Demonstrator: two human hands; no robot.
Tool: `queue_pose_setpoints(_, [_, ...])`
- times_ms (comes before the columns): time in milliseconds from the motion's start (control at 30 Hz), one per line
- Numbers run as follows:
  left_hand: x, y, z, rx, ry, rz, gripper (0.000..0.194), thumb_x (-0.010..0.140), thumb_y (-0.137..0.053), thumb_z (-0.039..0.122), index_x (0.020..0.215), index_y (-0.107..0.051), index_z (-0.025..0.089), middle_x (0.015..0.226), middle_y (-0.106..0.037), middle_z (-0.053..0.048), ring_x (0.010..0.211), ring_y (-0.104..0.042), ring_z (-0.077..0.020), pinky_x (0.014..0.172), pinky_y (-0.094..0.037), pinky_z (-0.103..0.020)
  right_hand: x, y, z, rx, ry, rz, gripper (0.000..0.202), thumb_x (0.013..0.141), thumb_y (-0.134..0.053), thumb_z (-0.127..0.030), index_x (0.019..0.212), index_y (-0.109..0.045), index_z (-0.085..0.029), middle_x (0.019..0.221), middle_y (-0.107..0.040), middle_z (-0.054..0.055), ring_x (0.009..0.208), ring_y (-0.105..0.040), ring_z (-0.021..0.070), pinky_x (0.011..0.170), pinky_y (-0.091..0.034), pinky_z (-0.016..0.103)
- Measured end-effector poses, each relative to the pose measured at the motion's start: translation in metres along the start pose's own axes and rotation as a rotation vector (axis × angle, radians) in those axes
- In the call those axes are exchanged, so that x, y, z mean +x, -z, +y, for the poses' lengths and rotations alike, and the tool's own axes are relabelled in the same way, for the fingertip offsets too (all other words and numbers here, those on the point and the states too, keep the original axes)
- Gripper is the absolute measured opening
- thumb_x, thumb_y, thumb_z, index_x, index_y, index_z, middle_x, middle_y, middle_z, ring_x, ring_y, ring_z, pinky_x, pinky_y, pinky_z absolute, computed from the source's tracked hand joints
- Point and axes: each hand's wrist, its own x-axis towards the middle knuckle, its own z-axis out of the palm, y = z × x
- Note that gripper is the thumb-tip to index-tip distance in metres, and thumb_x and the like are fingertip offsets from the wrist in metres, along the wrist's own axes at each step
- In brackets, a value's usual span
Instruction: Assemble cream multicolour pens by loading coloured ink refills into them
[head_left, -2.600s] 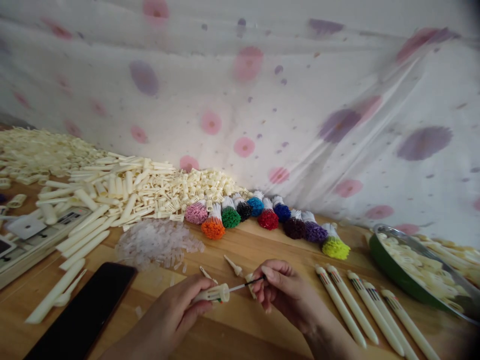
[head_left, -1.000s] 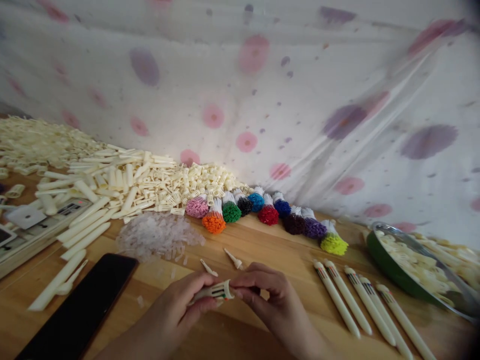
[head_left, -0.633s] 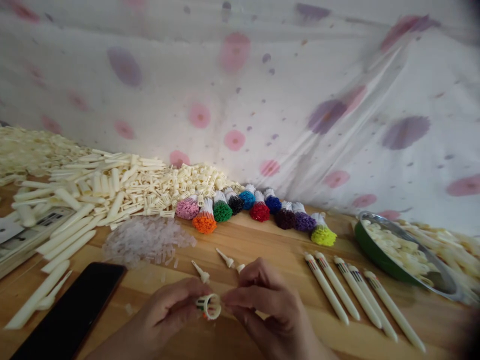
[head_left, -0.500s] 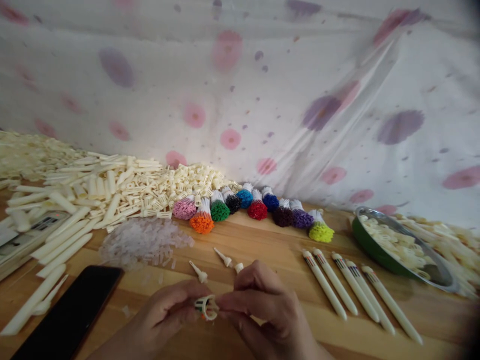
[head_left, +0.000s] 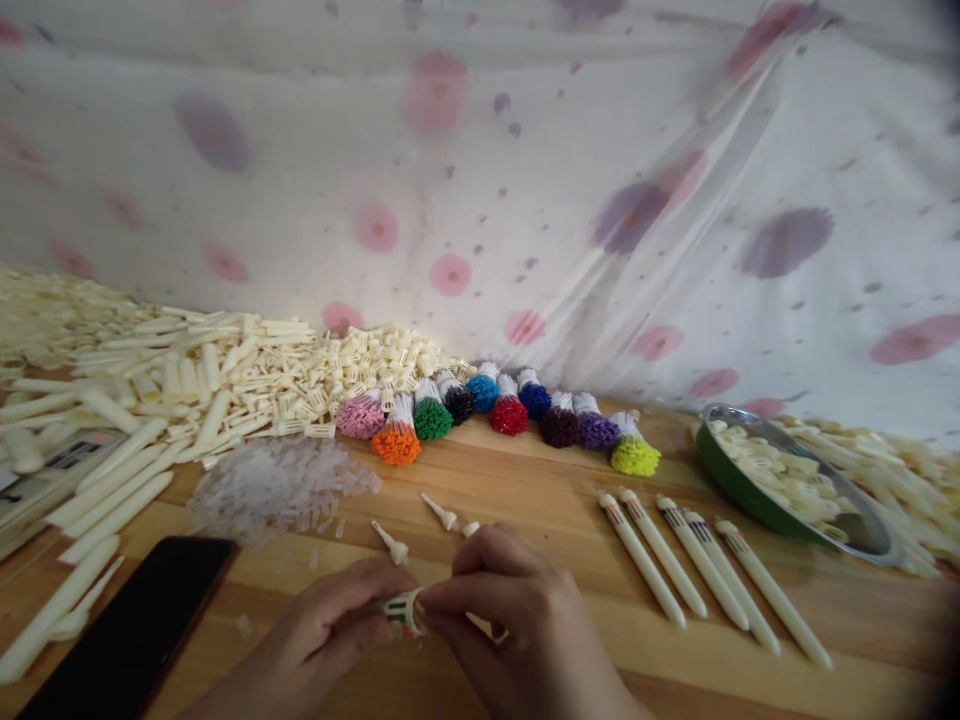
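My left hand (head_left: 341,625) is closed round a short cream slotted pen sleeve (head_left: 401,610), its open end facing right. Green and orange bits show in the sleeve's slots. At that open end my right hand (head_left: 510,610) pinches with thumb and forefinger; whatever lies between those fingertips is hidden. Just beyond the hands, a cream pointed pen part (head_left: 391,543) lies on the wooden table (head_left: 562,510). A second pointed part (head_left: 441,513) rests farther back, and a small cream piece (head_left: 470,528) peeks out behind my right knuckles.
Assembled multicolour pens (head_left: 709,570) lie in a row on the right, before a green-sided metal bowl (head_left: 731,480) of cream parts. Coloured refill bundles (head_left: 510,410) stand along the back. Clear tubes (head_left: 270,485), cream pen parts (head_left: 172,380) and a black phone (head_left: 139,625) occupy the left.
My right fingertips have come closer against the sleeve's open end, covering more of it. The whole view has shifted slightly; the things on the table lie as before.
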Motion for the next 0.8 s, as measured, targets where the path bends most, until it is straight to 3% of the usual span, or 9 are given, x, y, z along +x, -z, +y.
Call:
queue_pose_setpoints(233, [-0.001, 0.002, 0.0, 0.077, -0.097, 0.018, 0.034, 0.082, -0.057, 0.017, 0.102, -0.065, 0.043, 0.093, -0.072, 0.008, 0.088, -0.066, -0.0149, 0.076, -0.051, -0.019, -0.004, 0.0, 0.001, -0.02, 0.045, 0.066, 0.017, 0.077, -0.062, -0.013, 0.067, -0.074, -0.019, 0.059, -0.059, 0.003, 0.058, -0.053, 0.0137, 0.05, -0.038, 0.022])
queue_pose_setpoints(400, [-0.001, 0.002, -0.005, 0.12, -0.133, 0.098, 0.035, 0.08, -0.061, 0.014, 0.103, -0.064, 0.04, 0.097, -0.071, 0.006, 0.092, -0.065, -0.015, 0.079, -0.05, -0.02, -0.005, 0.0, 0.006, 0.048, -0.157, -0.056, 0.009, 0.07, -0.071, -0.016, 0.073, -0.077, -0.021, 0.062, -0.059, 0.003, 0.053, -0.052, 0.0116, 0.048, -0.039, 0.021])
queue_pose_setpoints(600, [0.0, 0.002, -0.002, 0.204, -0.231, 0.17, 0.033, 0.079, -0.064, 0.015, 0.104, -0.063, 0.037, 0.096, -0.071, 0.004, 0.091, -0.066, -0.0152, 0.077, -0.051, -0.019, -0.002, -0.002, 0.01, 0.146, -0.327, -0.169, 0.012, 0.073, -0.067, -0.017, 0.076, -0.077, -0.022, 0.066, -0.057, 0.002, 0.054, -0.049, 0.0101, 0.049, -0.037, 0.021])
queue_pose_setpoints(800, [-0.002, 0.0, -0.003, 0.223, -0.264, 0.21, 0.026, 0.081, -0.064, 0.019, 0.104, -0.063, 0.031, 0.096, -0.07, 0.001, 0.09, -0.066, -0.0159, 0.079, -0.052, -0.022, 0.0, -0.005, 0.011, 0.24, -0.397, -0.191, 0.014, 0.072, -0.065, -0.013, 0.069, -0.076, -0.021, 0.067, -0.054, 0.001, 0.055, -0.048, 0.0089, 0.05, -0.037, 0.02])
